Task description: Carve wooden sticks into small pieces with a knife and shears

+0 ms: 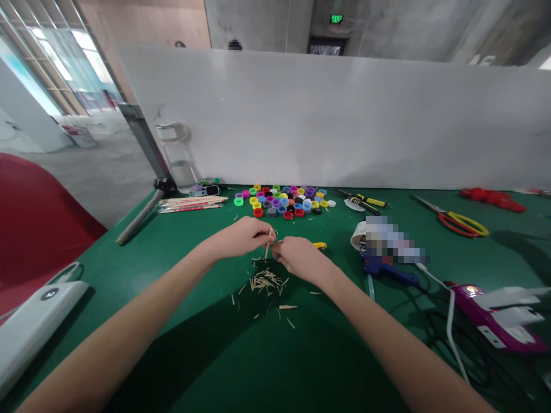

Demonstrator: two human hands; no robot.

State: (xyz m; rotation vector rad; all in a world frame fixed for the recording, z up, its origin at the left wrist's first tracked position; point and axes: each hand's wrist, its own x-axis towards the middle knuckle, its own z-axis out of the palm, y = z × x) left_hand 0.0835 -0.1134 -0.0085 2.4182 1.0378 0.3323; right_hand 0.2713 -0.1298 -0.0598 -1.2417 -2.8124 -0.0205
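Stick (267,251) — pale, thin (nearly upright) — left fingers (264,237) pinching it, right fingers (279,250): can't tell

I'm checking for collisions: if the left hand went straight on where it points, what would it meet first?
The left hand would probably meet the right hand first, close by on its right, though depth is unclear.

Over the green tabletop (129,261), the left hand (247,235) pinches a thin wooden stick (267,251) beside the curled right hand (299,255), with wood slivers (266,281) at six o'clock, colourful caps (276,202) at twelve and scissors (442,215) at three.
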